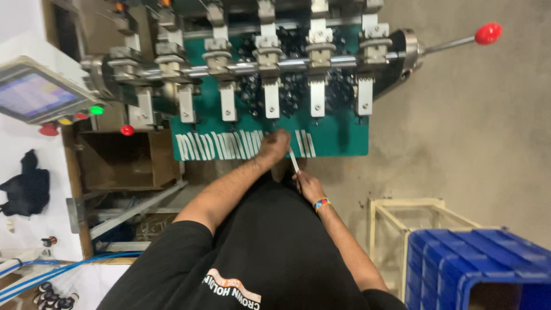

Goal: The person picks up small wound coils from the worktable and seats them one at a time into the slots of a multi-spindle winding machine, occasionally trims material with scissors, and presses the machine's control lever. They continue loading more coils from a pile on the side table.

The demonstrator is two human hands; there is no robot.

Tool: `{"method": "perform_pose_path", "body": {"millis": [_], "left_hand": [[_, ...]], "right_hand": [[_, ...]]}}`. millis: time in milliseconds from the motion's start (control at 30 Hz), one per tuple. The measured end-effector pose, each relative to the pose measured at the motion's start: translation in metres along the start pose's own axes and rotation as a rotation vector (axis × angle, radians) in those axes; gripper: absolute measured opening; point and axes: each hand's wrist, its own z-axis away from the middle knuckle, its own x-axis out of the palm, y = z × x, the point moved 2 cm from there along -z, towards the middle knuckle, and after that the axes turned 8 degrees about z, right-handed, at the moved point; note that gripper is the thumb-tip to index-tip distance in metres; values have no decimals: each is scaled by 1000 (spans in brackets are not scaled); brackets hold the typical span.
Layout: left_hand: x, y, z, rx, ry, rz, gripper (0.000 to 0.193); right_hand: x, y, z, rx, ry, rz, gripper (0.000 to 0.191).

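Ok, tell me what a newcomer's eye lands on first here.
First the green machine bed at top centre, with its row of white strips under metal press heads. The left hand reaches onto that row, while the right hand holds one white strip. A blue crate sits bottom right.

Blue plastic crate beside a cream frame, red-knobbed lever, perhaps a control screen far left.

Two hands – approx. six press heads, one red-knobbed lever, one blue crate, one control screen.
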Motion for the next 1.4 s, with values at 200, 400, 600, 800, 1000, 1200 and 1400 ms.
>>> {"method": "perform_pose_path", "body": {"millis": [200, 400, 600, 800, 1000, 1200, 1400], "left_hand": [[10, 1, -18, -148, -206, -199, 27], [24, 0, -35, -217, -235, -250, 33], [17, -4, -24, -256, -225, -231, 36], [-1, -13, 10, -290, -210, 95, 64], [9, -5, 28, -437, -578, 123, 34], [-13, 5, 0, -382, -37, 327, 21], [-8, 14, -30, -244, -320, -415, 34]], "right_hand": [[5, -9, -4, 139, 90, -206, 41], [1, -20, -21, 224, 181, -95, 46], [2, -42, -48, 283, -70, 349, 51], [-5, -47, -4, -179, 114, 280, 49], [-1, -43, 12, -325, 36, 166, 39], [5, -37, 0, 78, -19, -96, 42], [9, -44, -16, 120, 43, -169, 48]]}}
